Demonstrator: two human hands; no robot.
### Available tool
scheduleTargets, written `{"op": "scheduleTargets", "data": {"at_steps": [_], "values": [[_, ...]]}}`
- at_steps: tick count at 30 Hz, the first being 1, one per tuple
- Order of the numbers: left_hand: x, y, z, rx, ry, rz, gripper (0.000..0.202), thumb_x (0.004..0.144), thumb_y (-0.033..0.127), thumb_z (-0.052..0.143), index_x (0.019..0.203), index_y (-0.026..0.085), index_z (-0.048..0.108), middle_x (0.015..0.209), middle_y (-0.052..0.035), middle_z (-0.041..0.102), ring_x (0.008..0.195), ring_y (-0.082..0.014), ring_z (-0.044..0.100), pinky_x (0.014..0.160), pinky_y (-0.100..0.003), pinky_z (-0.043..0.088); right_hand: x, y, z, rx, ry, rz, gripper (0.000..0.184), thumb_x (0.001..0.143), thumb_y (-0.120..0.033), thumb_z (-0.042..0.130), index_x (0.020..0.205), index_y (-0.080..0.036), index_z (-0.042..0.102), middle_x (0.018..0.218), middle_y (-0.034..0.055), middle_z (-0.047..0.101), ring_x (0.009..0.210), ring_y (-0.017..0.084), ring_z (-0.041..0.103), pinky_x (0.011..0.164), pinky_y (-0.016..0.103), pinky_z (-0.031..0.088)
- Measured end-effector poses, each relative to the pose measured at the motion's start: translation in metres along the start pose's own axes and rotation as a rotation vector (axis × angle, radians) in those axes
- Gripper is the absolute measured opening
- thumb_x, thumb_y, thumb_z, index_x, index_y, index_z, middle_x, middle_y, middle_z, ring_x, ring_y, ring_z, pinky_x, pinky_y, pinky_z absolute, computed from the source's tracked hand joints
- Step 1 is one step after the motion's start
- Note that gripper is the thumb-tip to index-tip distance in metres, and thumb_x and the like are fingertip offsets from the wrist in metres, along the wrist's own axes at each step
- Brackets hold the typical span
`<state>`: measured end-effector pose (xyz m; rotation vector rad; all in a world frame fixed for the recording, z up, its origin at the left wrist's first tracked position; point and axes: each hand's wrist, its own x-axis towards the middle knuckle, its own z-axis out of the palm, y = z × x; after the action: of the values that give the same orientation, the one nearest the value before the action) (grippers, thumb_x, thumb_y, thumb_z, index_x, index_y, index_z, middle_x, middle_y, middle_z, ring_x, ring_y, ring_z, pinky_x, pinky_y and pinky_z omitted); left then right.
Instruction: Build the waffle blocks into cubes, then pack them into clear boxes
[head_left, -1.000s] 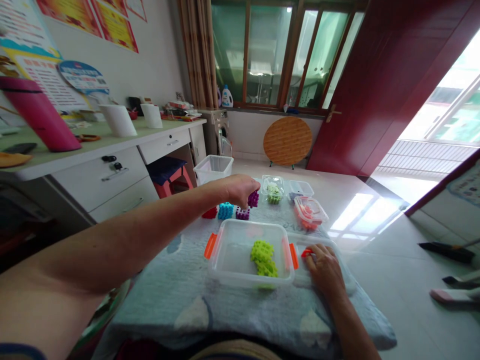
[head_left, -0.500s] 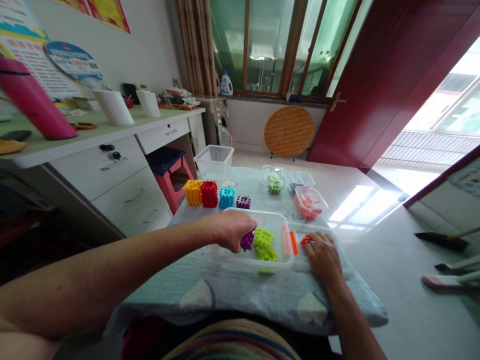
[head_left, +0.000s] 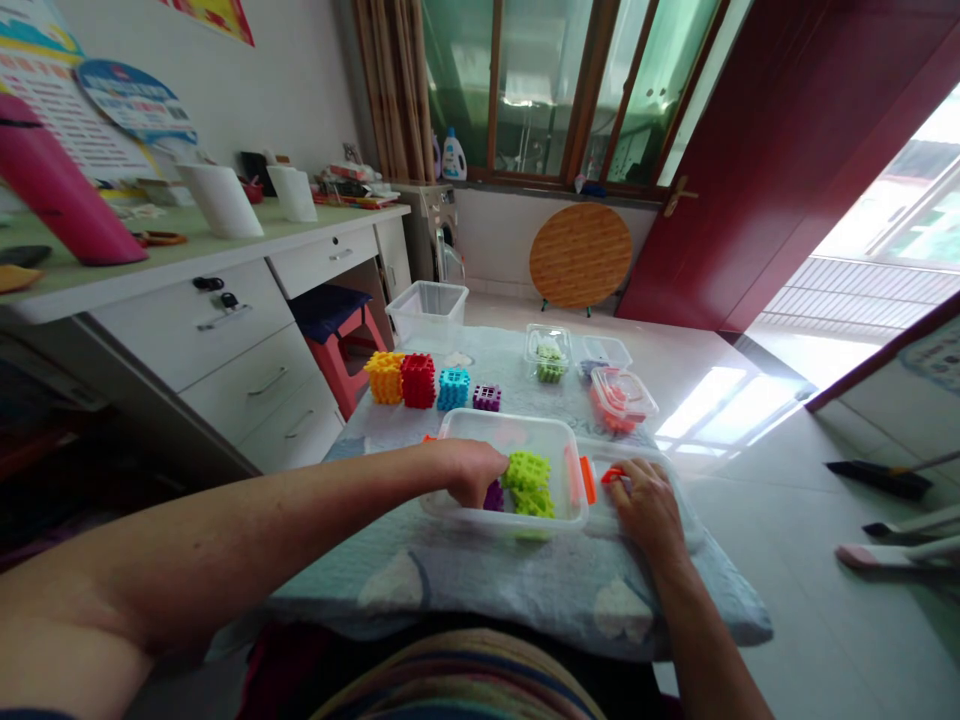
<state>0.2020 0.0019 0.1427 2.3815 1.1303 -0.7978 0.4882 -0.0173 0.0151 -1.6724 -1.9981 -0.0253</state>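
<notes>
My left hand [head_left: 478, 472] reaches down into a clear plastic box [head_left: 450, 424] with orange clips, closed around a purple interlocking block [head_left: 493, 496] that is partly hidden by the fingers. Right beside it in the box lie lime-green interlocking blocks [head_left: 529, 484]. On the right, my right hand [head_left: 646, 500] rests low over a clear lid [head_left: 686, 515], its fingers closed on a small red piece [head_left: 612, 474] whose kind I cannot make out.
Yellow [head_left: 385, 378], red [head_left: 418, 380], blue [head_left: 454, 388] and purple-and-white [head_left: 487, 397] block cubes stand behind the box. Small clear tubs hold green [head_left: 551, 362] and red pieces [head_left: 619, 400] at the back right. A larger clear bin [head_left: 427, 308] stands at the far left.
My left hand has lowered with the purple block, which now sits deeper in the box beside the green ones. My right hand has hardly moved. The view has shifted slightly.
</notes>
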Motion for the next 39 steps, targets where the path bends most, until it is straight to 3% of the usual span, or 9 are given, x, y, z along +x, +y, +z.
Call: {"op": "scheduleTargets", "data": {"at_steps": [4, 9, 21, 25, 28, 30, 35, 37, 39], "values": [[-0.001, -0.003, -0.006, -0.045, -0.035, -0.016, 0.054, 0.058, 0.022, 0.071, 0.111, 0.021, 0.062, 0.096, -0.0085, 0.073, 0.086, -0.0252, 0.067, 0.068, -0.027, 0.050, 0.000, 0.000, 0.000, -0.001, -0.003, 0.007, 0.018, 0.083, -0.024, 0.047, 0.083, -0.020, 0.064, 0.087, 0.0070, 0.063, 0.089, 0.023, 0.051, 0.083, 0.034, 0.038], [0.001, -0.004, -0.004, -0.051, 0.030, -0.067, 0.044, 0.055, 0.014, 0.067, 0.099, 0.019, 0.066, 0.086, -0.0094, 0.073, 0.080, -0.0250, 0.067, 0.064, -0.027, 0.050, 0.000, 0.002, 0.001, 0.002, -0.021, 0.010, 0.017, 0.083, -0.024, 0.048, 0.083, -0.020, 0.064, 0.088, 0.0066, 0.063, 0.089, 0.023, 0.050, 0.084, 0.034, 0.037], [0.002, 0.009, 0.001, -0.092, 0.034, -0.087, 0.030, 0.067, 0.021, 0.059, 0.094, 0.015, 0.069, 0.085, -0.0078, 0.074, 0.077, -0.0233, 0.067, 0.056, -0.026, 0.046, 0.000, 0.002, 0.001, 0.000, -0.003, -0.003, 0.016, 0.083, -0.025, 0.048, 0.081, -0.020, 0.063, 0.087, 0.0066, 0.064, 0.088, 0.023, 0.051, 0.082, 0.035, 0.038], [-0.002, 0.008, 0.001, -0.064, 0.108, -0.063, 0.036, 0.072, 0.031, 0.061, 0.103, 0.014, 0.067, 0.097, -0.0124, 0.073, 0.085, -0.0258, 0.067, 0.061, -0.028, 0.047, 0.000, 0.001, 0.000, 0.003, 0.003, 0.001, 0.016, 0.083, -0.025, 0.047, 0.080, -0.021, 0.063, 0.086, 0.0063, 0.063, 0.087, 0.022, 0.051, 0.082, 0.035, 0.038], [-0.013, 0.005, -0.012, 0.005, 0.208, -0.070, 0.034, 0.078, 0.031, 0.058, 0.107, 0.014, 0.064, 0.106, -0.0152, 0.071, 0.091, -0.0263, 0.066, 0.068, -0.030, 0.048, 0.000, 0.000, 0.000, 0.002, -0.004, 0.002, 0.016, 0.083, -0.025, 0.047, 0.080, -0.021, 0.062, 0.085, 0.0061, 0.063, 0.086, 0.022, 0.051, 0.082, 0.034, 0.038], [-0.022, -0.002, -0.027, 0.023, 0.294, -0.067, 0.027, 0.083, 0.027, 0.052, 0.105, 0.017, 0.064, 0.105, -0.0121, 0.071, 0.090, -0.0233, 0.066, 0.071, -0.029, 0.047, 0.000, -0.001, 0.000, -0.001, -0.007, 0.002, 0.016, 0.083, -0.024, 0.047, 0.080, -0.021, 0.062, 0.086, 0.0061, 0.063, 0.087, 0.022, 0.051, 0.082, 0.034, 0.038], [-0.020, -0.036, -0.070, 0.031, 0.597, -0.059, 0.030, 0.083, 0.021, 0.051, 0.111, 0.019, 0.059, 0.108, -0.0073, 0.070, 0.096, -0.0196, 0.063, 0.081, -0.027, 0.045, 0.000, -0.001, 0.000, 0.006, -0.012, 0.004, 0.016, 0.084, -0.025, 0.047, 0.080, -0.021, 0.062, 0.087, 0.0062, 0.063, 0.087, 0.022, 0.052, 0.083, 0.035, 0.038], [-0.003, -0.051, -0.080, 0.065, 0.610, -0.051, 0.039, 0.079, 0.020, 0.056, 0.118, 0.017, 0.057, 0.118, -0.0089, 0.066, 0.103, -0.0203, 0.061, 0.087, -0.028, 0.045, 0.000, 0.000, 0.001, 0.011, -0.009, -0.001, 0.016, 0.084, -0.026, 0.047, 0.080, -0.021, 0.062, 0.087, 0.0063, 0.064, 0.087, 0.022, 0.052, 0.083, 0.036, 0.039], [0.020, -0.064, -0.083, 0.118, 0.533, -0.074, 0.052, 0.072, 0.022, 0.064, 0.123, 0.019, 0.055, 0.125, -0.0099, 0.063, 0.111, -0.0239, 0.058, 0.092, -0.031, 0.044, -0.001, 0.001, 0.001, 0.017, -0.002, -0.007, 0.016, 0.084, -0.025, 0.047, 0.080, -0.021, 0.062, 0.086, 0.0062, 0.064, 0.087, 0.023, 0.052, 0.082, 0.036, 0.039]]}}
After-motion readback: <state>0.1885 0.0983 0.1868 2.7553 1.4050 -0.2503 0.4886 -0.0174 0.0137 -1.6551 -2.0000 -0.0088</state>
